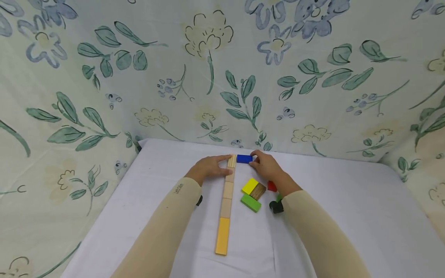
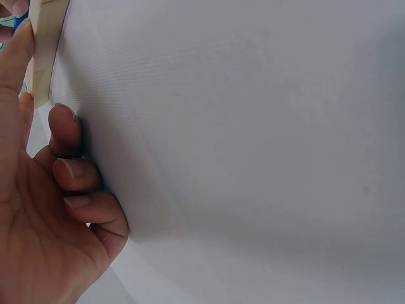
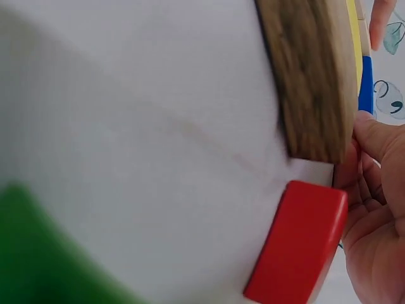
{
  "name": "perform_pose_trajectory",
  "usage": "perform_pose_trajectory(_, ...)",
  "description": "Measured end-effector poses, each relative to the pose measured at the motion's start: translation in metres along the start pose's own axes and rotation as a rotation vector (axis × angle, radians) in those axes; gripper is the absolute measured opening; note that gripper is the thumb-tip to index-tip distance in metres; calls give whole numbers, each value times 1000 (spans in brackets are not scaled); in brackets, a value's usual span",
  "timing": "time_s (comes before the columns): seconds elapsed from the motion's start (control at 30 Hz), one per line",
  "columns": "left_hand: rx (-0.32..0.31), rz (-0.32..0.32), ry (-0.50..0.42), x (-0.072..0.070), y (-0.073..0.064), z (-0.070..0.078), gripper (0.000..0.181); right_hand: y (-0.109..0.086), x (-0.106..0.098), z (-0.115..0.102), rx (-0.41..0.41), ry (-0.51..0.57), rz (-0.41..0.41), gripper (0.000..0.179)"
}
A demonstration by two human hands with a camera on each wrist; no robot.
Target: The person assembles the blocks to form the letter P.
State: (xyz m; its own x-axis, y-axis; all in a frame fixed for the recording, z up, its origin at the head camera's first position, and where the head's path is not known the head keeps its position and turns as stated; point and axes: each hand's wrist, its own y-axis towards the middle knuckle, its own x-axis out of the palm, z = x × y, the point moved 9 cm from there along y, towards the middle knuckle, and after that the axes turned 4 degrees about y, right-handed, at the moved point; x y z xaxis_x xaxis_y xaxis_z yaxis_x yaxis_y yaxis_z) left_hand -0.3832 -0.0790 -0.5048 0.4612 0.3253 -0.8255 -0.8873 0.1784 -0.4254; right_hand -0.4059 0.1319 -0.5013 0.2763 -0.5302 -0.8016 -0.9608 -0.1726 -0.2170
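Observation:
My right hand (image 1: 269,165) pinches a blue wooden block (image 1: 245,158) by its right end, between thumb and index finger. The blue block lies crosswise at the far end of a straight row of blocks. Spread along that end, the left hand's (image 1: 208,168) thumb and index finger touch the striped pale block (image 1: 231,161) and the plain one (image 1: 230,175) nearer. In the left wrist view, the other left fingers (image 2: 79,174) curl against the white cloth. A long yellow-orange block (image 1: 222,236) forms the row's near end.
Right of the row lie a yellow block (image 1: 250,186), a dark brown wooden block (image 1: 258,191) and a light green block (image 1: 250,202). A red block (image 3: 297,242) sits beside my right wrist, partly covered in the head view. Flowered fabric (image 1: 208,77) hangs behind the table.

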Motion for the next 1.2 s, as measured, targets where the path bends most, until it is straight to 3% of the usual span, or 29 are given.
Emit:
perform_pose_trajectory(0.3, -18, 7, -12, 1, 1, 0, 77, 4, 1, 5, 53, 33, -9, 44)
perform_pose_trajectory(0.77, -39, 5, -7, 1, 2, 0, 77, 8, 1, 6, 12, 20, -2, 41)
perform_pose_trajectory(1.2, -13, -5, -5, -1, 0, 2, 76, 4, -1, 3, 6, 38, 1, 43)
